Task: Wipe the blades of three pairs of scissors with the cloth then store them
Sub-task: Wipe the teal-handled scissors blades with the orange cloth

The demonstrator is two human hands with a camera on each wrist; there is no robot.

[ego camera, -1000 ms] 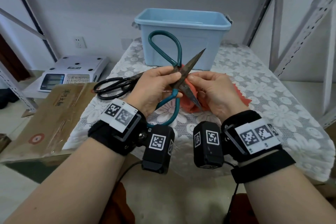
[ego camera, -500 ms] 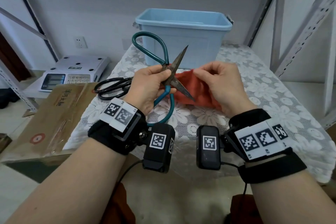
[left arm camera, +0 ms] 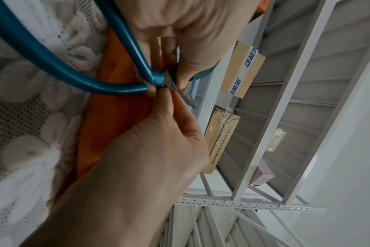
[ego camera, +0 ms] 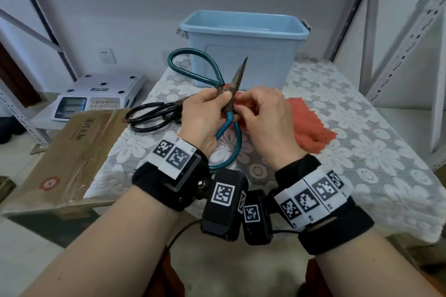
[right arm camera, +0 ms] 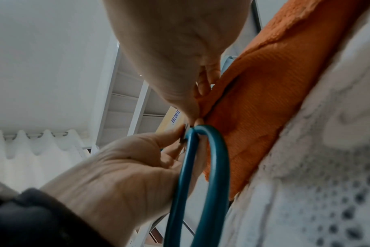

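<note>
From the head view, the left hand [ego camera: 205,113] pinches the green scissors [ego camera: 228,108] at the pivot, one blade pointing up and the other hidden behind the right hand [ego camera: 263,118], which pinches the red cloth [ego camera: 306,125]; only one more pair, the black scissors [ego camera: 154,116], shows on the table [ego camera: 362,152], and the blue bin [ego camera: 243,50] hides its inside. The left wrist view shows both thumbs meeting at the pivot. The right wrist view is blurred, the blades unseen.
</note>
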